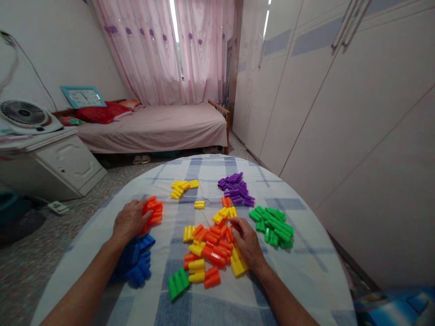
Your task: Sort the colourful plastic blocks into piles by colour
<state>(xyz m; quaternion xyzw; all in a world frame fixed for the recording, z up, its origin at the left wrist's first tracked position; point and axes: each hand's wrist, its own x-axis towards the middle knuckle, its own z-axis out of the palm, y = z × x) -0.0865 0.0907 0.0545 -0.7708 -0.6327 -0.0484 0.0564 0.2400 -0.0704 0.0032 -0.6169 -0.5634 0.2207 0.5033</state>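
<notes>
Short ribbed plastic pieces, like small tubes joined side by side, lie on the table in colour groups. My left hand (131,219) is at the left, its fingers curled at the edge of the orange pieces (156,213); its fingertips are partly hidden. Below that wrist lie blue pieces (137,262). At the mixed orange and yellow pile (214,253) in the middle, my right hand (247,242) has thumb and fingers drawn together against an orange piece (229,234). Yellow pieces (238,263) lie beside and partly under this hand.
Green pieces (273,226) and purple pieces (236,188) sit to the right and far right. Farther back are yellow pieces (181,188), and a green piece (178,284) lies near me. Beyond the round cloth-covered table (292,290) stand a bed (163,124) and wardrobe (340,113).
</notes>
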